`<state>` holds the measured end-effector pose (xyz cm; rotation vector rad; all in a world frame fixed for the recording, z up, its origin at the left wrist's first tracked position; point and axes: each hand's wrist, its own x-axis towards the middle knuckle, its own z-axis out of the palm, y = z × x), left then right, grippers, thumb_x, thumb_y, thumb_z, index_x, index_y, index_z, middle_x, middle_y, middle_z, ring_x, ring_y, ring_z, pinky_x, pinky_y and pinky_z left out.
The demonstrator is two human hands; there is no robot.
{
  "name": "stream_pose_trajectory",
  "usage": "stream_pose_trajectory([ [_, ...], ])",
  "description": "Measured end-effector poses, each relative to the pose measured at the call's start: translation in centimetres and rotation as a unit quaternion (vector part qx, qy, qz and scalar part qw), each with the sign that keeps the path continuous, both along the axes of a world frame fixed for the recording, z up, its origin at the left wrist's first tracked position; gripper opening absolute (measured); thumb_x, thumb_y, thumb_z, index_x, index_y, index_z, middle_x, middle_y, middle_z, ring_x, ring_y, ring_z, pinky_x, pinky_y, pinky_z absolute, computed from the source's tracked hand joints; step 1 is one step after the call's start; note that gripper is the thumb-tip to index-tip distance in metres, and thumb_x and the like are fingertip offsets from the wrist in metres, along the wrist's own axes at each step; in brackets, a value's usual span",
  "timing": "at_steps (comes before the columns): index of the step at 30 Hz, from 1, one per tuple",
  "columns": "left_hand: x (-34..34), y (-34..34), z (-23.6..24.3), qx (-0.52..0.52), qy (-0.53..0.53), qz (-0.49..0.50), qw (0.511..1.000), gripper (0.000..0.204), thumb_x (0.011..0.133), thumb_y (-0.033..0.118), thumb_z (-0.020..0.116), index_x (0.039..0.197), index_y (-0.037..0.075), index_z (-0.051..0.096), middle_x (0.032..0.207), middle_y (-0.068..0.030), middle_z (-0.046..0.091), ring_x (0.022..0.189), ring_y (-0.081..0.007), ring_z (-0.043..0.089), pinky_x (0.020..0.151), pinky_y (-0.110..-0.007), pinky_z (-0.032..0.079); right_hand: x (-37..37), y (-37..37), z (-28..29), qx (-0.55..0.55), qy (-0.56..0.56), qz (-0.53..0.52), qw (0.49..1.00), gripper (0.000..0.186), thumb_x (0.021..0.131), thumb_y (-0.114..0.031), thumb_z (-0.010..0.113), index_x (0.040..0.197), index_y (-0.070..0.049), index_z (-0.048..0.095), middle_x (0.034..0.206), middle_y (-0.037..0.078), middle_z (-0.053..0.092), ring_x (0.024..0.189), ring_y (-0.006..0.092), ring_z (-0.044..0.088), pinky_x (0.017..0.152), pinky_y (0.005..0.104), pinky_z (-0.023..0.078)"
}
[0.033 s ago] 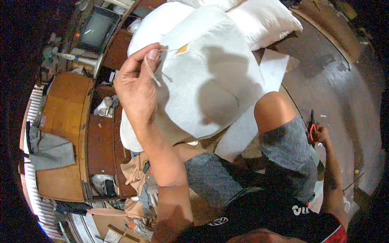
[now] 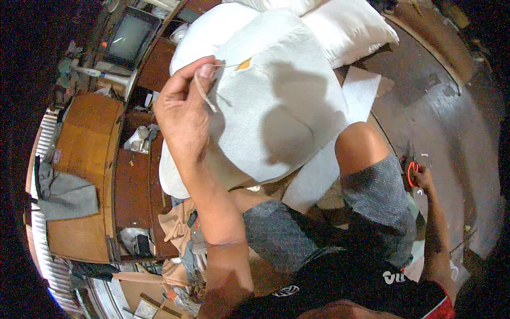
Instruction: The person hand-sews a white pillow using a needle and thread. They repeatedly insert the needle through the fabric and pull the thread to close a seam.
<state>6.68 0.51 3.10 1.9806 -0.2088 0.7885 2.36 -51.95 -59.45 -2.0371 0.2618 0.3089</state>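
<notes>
At far left, a grey cloth (image 2: 69,196) drapes over a brown wooden cabinet (image 2: 85,135); a dark flat screen (image 2: 131,40) sits beyond it. The person's left hand (image 2: 185,114) is raised over the left part of a white stuffed cushion (image 2: 241,125). Its grip: thumb and fingertip together, clamped on a pale thread (image 2: 229,65). One length runs taut rightward to a small yellow area (image 2: 244,64) on the cushion; a loose tail hangs below the thumb. A white pillow (image 2: 353,33) lies behind, at upper right. At far right, scissors (image 2: 410,173) with red-orange handles are held low, beside the knee. Grip of the right hand (image 2: 423,178): closed on those handles.
</notes>
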Motion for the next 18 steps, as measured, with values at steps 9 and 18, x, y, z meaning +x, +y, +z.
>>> stream_pose_trajectory([
  [9, -2.3, -2.9, -0.5, -0.047, 0.039, -0.028, 0.998, 0.019, 0.1, 0.008, 0.072, 0.111, -0.008, 0.075, 0.099, -0.0146, 0.078, 0.092, -0.0163, 0.073, 0.088, -0.026, 0.056, 5.5, 17.9, 45.5, -0.013, -0.427, 0.072, 0.901, 0.046, 0.089, -0.023, 0.078, 0.127, -0.001, 0.066, 0.108, 0.016, 0.07, 0.097, 0.0283, 0.071, 0.084, 0.038, 0.056],
  [18, -2.6, -3.4, -0.3, -0.069, 0.041, -0.041, 0.996, 0.019, 0.1, 0.007, 0.072, 0.111, -0.008, 0.075, 0.098, -0.014, 0.078, 0.091, -0.0156, 0.073, 0.085, -0.026, 0.056, 8.0, 24.1, 51.9, -0.134, -0.615, 0.181, 0.756, 0.043, 0.088, -0.039, 0.078, 0.115, -0.007, 0.067, 0.109, 0.016, 0.072, 0.094, 0.0381, 0.072, 0.077, 0.0469, 0.059],
])
